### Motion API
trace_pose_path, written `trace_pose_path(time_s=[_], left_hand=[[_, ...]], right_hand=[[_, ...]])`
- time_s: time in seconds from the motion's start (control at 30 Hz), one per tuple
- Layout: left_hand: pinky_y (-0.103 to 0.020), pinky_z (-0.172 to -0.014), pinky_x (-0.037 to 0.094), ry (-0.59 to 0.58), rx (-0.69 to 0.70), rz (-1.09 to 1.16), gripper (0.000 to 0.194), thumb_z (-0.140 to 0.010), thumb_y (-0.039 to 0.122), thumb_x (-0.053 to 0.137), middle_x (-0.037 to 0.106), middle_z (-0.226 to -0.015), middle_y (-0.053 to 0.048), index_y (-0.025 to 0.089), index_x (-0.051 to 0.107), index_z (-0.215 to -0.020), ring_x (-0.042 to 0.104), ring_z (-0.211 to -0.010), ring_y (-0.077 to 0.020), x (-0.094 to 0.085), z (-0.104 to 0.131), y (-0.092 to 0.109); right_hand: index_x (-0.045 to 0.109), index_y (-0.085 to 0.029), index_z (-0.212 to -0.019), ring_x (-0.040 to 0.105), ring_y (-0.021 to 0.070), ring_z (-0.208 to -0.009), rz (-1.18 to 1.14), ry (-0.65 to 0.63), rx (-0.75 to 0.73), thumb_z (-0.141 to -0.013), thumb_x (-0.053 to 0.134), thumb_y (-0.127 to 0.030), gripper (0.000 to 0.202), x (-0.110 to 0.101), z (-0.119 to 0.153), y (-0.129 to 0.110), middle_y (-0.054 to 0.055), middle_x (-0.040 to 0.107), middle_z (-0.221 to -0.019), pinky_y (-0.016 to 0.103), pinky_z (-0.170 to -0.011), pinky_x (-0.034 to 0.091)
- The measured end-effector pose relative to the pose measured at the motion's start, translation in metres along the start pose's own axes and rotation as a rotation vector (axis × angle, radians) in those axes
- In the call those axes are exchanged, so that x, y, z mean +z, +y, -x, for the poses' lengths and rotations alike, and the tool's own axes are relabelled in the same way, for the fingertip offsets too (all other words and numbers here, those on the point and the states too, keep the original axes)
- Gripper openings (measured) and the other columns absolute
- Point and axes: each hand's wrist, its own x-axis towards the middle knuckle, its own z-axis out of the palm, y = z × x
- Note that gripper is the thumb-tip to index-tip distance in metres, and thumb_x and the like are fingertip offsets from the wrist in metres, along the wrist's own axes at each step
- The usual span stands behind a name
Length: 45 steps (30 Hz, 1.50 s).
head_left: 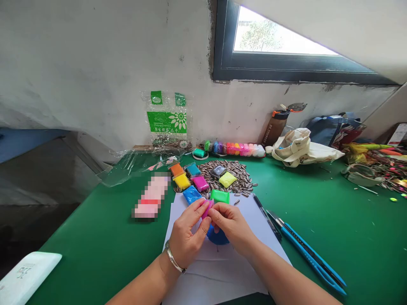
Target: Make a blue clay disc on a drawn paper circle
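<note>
My left hand (191,231), with a silver bangle at its wrist, and my right hand (229,222) meet over the white paper (211,279). Between their fingertips they pinch a small pink piece (207,207) that looks like modelling clay; whether it has a wrapper I cannot tell. A blue rounded shape (219,238) lies on the paper under my hands, partly hidden by them. Just beyond my fingers are a green clay packet (220,196) and a blue clay packet (191,195). Behind these lie a yellow packet (182,181), a magenta packet (200,183) and several others.
Sunflower seeds (243,176) are heaped behind the paper. Right of it lie a black pen (262,209) and blue-handled tweezers (313,254). A pixelated pink object (151,199) and a white scale (30,275) are left. A seed bag (167,123), bottle (276,125) and cloth bag (299,148) line the wall.
</note>
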Motion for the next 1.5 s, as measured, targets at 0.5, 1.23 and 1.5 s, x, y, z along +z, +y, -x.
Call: trace_pose_path(time_s=[0.5, 1.23, 1.5], left_hand=[[-0.038, -0.1, 0.045, -0.02, 0.0, -0.005, 0.036, -0.088, 0.025, 0.054, 0.058, -0.127, -0.006, 0.024, 0.057, -0.124, 0.054, -0.117, -0.0226, -0.001, -0.001, -0.001], [-0.037, -0.09, 0.053, -0.088, -0.319, 0.449, 0.044, -0.081, 0.033, 0.063, 0.054, -0.132, -0.007, 0.022, 0.057, -0.124, 0.049, -0.122, -0.0262, -0.003, -0.004, 0.006], [-0.036, -0.092, 0.053, -0.106, -0.281, 0.371, 0.046, -0.082, 0.035, 0.062, 0.05, -0.136, -0.007, 0.023, 0.055, -0.126, 0.045, -0.125, -0.0254, 0.0, -0.002, 0.0]], right_hand=[[0.055, -0.016, -0.063, 0.044, 0.0088, -0.05, 0.021, -0.002, 0.006, -0.08, 0.053, -0.039, 0.029, 0.0, 0.001, -0.004, -0.003, 0.048, -0.055, 0.021, -0.048, 0.031], [0.059, -0.016, -0.07, 0.047, 0.0095, -0.054, -0.117, -0.111, -0.023, -0.077, 0.061, -0.05, 0.035, -0.007, 0.003, -0.007, -0.002, 0.051, -0.061, 0.022, -0.052, 0.037], [0.062, -0.016, -0.071, 0.046, 0.0094, -0.054, 0.003, 0.022, -0.045, -0.076, 0.062, -0.045, 0.029, -0.003, 0.004, -0.007, -0.002, 0.053, -0.06, 0.021, -0.05, 0.037]])
